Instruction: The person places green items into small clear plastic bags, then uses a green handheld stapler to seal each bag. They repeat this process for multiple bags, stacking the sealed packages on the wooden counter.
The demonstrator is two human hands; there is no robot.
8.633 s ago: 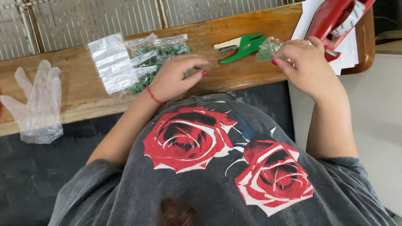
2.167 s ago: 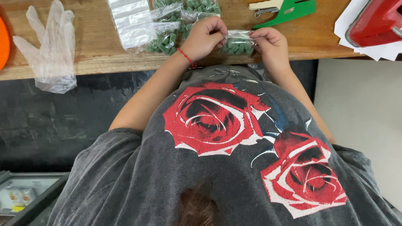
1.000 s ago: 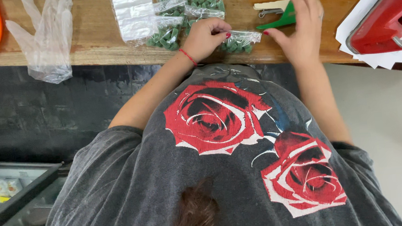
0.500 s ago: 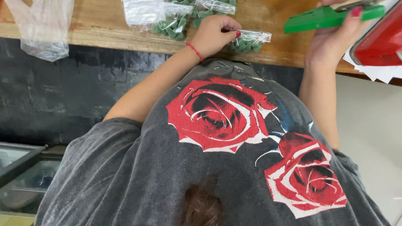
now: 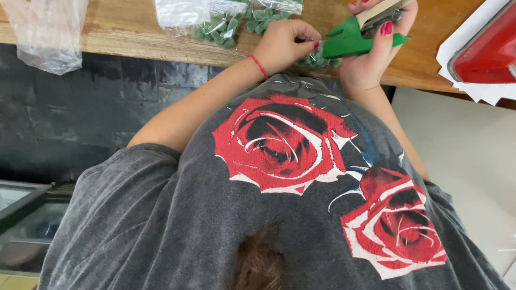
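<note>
At the near edge of the wooden counter (image 5: 133, 31), seen from above:

Left hand (image 5: 286, 42): arm bent at the elbow, forearm angled up to the counter edge, a red cord around the wrist. Fingers curled inward, their tips pinching the small clear bag of green pieces (image 5: 319, 61), which sits at the counter edge between the two hands, mostly hidden under them.

Right hand (image 5: 374, 45): forearm rising almost straight up from the body, wrist cocked back, fingers with red nails wrapped around the green stapler (image 5: 354, 33). The stapler is lifted off the wood, its nose pointing left toward the left hand's fingertips, just beside the bag. Whether its mouth touches the bag cannot be told.

Other items: several filled clear bags of green pieces (image 5: 238, 8) lying further back on the counter; a clear plastic glove (image 5: 48, 26) hanging over the edge at far left; a red hole punch (image 5: 500, 36) on a stack of white paper (image 5: 493, 94) at right.
</note>
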